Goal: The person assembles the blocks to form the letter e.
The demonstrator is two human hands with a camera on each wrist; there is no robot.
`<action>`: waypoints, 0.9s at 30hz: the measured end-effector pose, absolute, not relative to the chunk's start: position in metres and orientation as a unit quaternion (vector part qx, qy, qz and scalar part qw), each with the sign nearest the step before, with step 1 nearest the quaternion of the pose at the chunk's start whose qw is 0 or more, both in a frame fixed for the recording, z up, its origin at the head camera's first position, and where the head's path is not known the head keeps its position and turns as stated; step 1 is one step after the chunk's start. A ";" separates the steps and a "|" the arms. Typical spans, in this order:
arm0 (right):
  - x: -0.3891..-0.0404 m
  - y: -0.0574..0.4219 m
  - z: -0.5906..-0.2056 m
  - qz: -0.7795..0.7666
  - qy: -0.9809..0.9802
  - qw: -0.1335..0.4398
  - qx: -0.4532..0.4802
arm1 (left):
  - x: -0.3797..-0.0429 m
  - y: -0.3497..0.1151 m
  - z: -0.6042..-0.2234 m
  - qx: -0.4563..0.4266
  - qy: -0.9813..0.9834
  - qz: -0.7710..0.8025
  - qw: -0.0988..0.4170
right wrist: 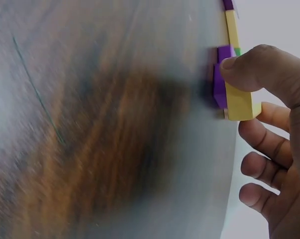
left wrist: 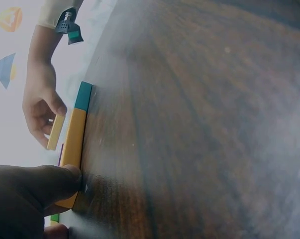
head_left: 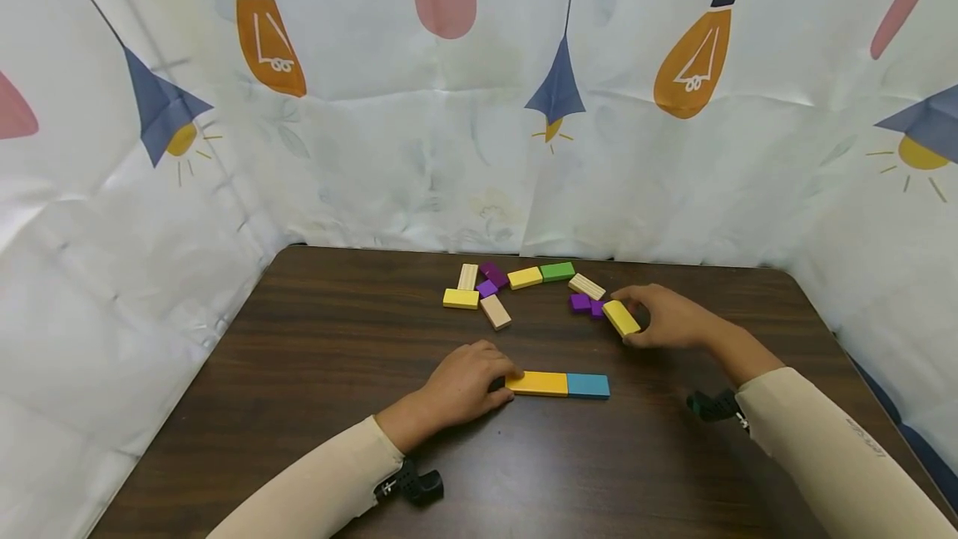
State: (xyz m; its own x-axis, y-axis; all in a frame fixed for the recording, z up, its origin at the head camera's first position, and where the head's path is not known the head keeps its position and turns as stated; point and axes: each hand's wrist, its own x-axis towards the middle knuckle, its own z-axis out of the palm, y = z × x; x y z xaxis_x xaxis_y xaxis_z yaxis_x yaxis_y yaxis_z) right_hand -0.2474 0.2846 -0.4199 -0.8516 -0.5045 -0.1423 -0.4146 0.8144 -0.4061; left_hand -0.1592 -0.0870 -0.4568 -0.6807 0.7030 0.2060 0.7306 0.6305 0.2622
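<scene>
My left hand [head_left: 466, 383] pinches the left end of an orange-yellow block [head_left: 545, 383] lying on the table. A blue block [head_left: 588, 387] sits end to end with it on the right, and the two form a straight row. Farther back on the right, my right hand [head_left: 669, 318] grips a yellow block [head_left: 621, 318] between thumb and fingers. In the right wrist view, the thumb presses that yellow block [right wrist: 239, 103] while the other fingers curl beneath. Right beside it are small purple blocks [head_left: 580, 303] and a pale wooden block [head_left: 587, 286].
At the back middle lie a green block [head_left: 557, 272], a yellow block [head_left: 525, 278], another yellow block [head_left: 460, 299], plain wooden blocks [head_left: 496, 312] and purple blocks [head_left: 487, 289]. The dark wooden table [head_left: 314, 373] ends at a printed curtain [head_left: 374, 173] behind.
</scene>
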 end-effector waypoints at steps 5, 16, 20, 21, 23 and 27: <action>-0.240 0.279 -0.421 -0.183 0.942 0.133 -0.248 | -0.159 -0.087 -0.455 -0.394 -0.904 -0.161 0.037; -0.228 0.273 -0.426 -0.182 0.938 0.136 -0.260 | -0.161 -0.086 -0.458 -0.401 -0.901 -0.160 0.046; -0.224 0.270 -0.428 -0.182 0.936 0.134 -0.270 | -0.161 -0.086 -0.458 -0.404 -0.899 -0.162 0.051; -0.223 0.269 -0.428 -0.181 0.936 0.133 -0.272 | -0.161 -0.086 -0.458 -0.403 -0.899 -0.163 0.051; -0.223 0.268 -0.430 -0.179 0.936 0.133 -0.274 | -0.161 -0.086 -0.458 -0.403 -0.899 -0.165 0.050; -0.222 0.266 -0.432 -0.177 0.935 0.140 -0.273 | -0.161 -0.086 -0.458 -0.402 -0.900 -0.162 0.047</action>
State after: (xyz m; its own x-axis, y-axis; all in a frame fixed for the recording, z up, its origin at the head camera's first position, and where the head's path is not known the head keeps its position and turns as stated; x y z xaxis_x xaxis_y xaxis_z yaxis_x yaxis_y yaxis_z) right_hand -0.2218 0.2656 -0.4319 -0.8110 -0.5610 -0.1659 -0.4616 0.7879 -0.4077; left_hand -0.1610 -0.0859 -0.4581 -0.6732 0.7077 0.2146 0.7380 0.6249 0.2546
